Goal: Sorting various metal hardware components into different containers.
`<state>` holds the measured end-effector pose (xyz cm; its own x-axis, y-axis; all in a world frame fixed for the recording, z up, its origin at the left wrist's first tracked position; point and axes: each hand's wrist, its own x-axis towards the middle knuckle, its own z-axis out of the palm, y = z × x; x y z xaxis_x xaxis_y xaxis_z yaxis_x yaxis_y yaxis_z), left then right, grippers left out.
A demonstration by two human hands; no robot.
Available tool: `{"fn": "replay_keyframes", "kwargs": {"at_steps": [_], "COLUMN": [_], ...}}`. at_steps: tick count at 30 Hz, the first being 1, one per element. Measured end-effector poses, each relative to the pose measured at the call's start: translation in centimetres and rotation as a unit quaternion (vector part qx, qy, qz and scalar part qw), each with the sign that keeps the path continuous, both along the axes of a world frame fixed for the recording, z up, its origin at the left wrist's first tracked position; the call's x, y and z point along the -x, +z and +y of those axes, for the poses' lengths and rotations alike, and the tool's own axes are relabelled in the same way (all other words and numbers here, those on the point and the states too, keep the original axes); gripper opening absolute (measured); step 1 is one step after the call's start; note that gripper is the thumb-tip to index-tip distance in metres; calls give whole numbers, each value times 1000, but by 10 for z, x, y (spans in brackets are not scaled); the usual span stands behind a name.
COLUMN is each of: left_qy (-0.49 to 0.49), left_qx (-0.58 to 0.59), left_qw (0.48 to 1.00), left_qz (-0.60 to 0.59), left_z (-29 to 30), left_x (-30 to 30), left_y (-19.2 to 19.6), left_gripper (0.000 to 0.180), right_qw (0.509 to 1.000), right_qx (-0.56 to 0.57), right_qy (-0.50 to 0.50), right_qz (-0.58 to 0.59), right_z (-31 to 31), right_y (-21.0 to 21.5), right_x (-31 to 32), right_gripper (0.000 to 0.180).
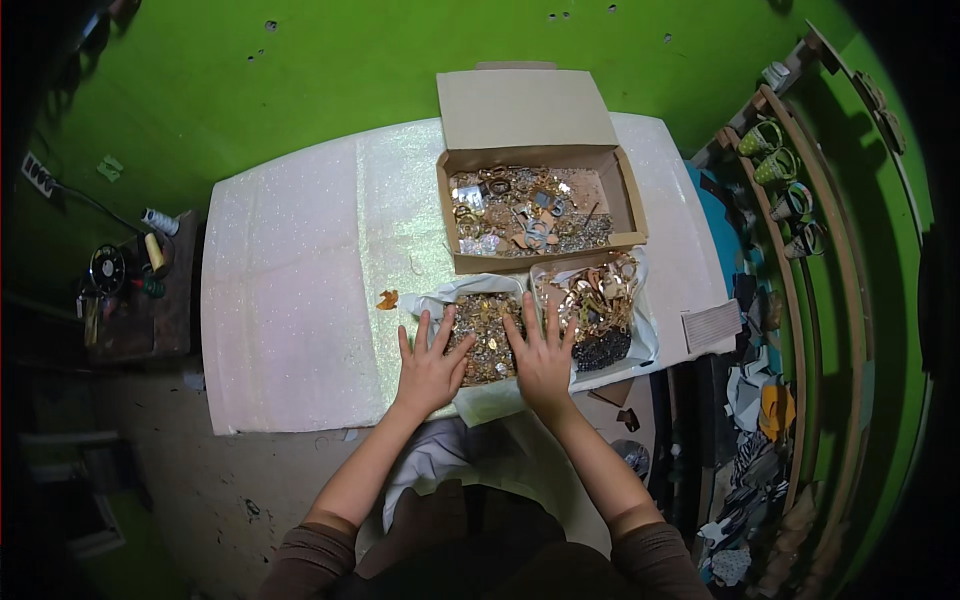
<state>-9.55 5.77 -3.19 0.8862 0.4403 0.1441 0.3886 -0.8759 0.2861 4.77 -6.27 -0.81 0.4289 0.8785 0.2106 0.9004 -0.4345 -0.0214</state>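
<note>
Hands flat, fingers spread: left hand (430,368) and right hand (543,362) press my heap of small gold trinkets (484,335) at table centre; cardboard box (530,120) at twelve o'clock; loose, slippery, I judge; scoop from below.

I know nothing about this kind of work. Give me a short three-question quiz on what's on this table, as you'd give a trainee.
1. True or false: both hands, the left hand and right hand, lie flat with fingers spread on the pile of small gold pieces.
2. What stands behind that pile? A) cardboard box with lid open B) glass jar C) metal bucket
3. What colour is the wall behind the table?

Key: 1 true; 2 A; 3 green.
</note>
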Motion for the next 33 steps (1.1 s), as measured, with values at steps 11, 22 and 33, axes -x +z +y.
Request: {"fn": "replay_keyframes", "kwargs": {"at_steps": [11, 22, 33], "left_qy": [-40, -17, 49], "left_qx": [-52, -21, 19], "left_qw": [998, 999, 998], "left_qz": [9, -17, -44], "left_z": [17, 7, -20], "left_x": [-27, -46, -84], "left_y": [7, 28, 40], "left_gripper": [41, 47, 22], "right_qw": [998, 966, 937], "right_qx": [-23, -170, -156], "right_qy": [-46, -29, 134], "right_qz": [-27, 190, 281], "right_z": [2, -7, -16], "right_y": [-2, 28, 32], "right_x": [-15, -47, -100], "right_gripper": [35, 31, 26]}}
